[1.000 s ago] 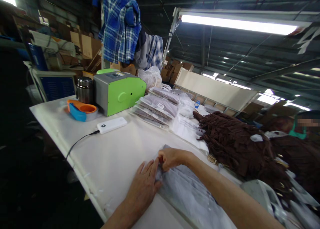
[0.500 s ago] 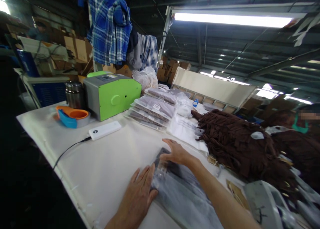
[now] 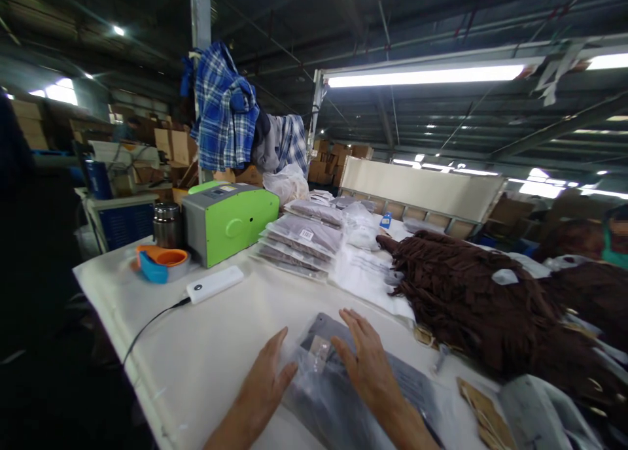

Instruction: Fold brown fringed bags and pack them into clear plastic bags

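Note:
On the white table in front of me lies a dark grey folded item in a clear plastic bag [image 3: 328, 398]. A pale tag shows near its far end. My left hand [image 3: 265, 375] is at the bag's left edge, fingers extended and thumb apart; whether it touches the plastic I cannot tell. Over the bag's right part is my right hand [image 3: 366, 355], its fingers stretched out and grasping nothing. Beyond the hands stands a stack of flat bagged garments [image 3: 304, 234], the top one bearing a barcode label.
At the left are a green and grey machine [image 3: 240, 221], a steel flask [image 3: 167, 226], a tape roll with an orange core [image 3: 169, 258] and a white corded device [image 3: 214, 284]. Brown fringed goods [image 3: 471, 293] cover the right side. A grey tape dispenser-like object [image 3: 540, 411] sits near right.
My right hand has lifted off the bag's far end and drawn back over its middle. My left hand has turned from lying flat to a more upright pose. The view has tilted up.

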The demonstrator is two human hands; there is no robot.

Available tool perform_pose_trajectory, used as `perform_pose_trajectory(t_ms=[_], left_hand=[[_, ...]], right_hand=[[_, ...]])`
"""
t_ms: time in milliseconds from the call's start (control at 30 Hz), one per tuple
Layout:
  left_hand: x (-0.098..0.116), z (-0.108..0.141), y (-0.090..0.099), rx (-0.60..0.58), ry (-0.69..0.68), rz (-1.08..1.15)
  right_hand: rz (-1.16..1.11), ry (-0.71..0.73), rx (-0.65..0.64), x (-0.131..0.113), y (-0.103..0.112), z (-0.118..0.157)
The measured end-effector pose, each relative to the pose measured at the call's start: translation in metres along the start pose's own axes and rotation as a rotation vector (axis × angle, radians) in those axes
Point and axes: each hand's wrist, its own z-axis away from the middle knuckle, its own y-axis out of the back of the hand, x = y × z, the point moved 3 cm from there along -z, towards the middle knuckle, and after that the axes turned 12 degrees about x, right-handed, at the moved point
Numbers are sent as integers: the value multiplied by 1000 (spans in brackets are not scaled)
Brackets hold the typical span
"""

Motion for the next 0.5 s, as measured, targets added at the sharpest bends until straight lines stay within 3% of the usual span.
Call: perform_pose_trajectory(t_ms=[100, 200, 333, 500], left_hand=[[13, -32, 10, -281, 253, -29], [26, -61, 8, -377, 303, -58], [29, -76, -9, -544, 338, 37], [32, -71, -16, -680, 429, 291]], right_hand=[[-58, 135, -62, -11, -2, 60], [-15, 170, -117, -19, -18, 102], [106, 119, -38, -14, -37, 109], [242, 320, 119, 19, -49, 106]])
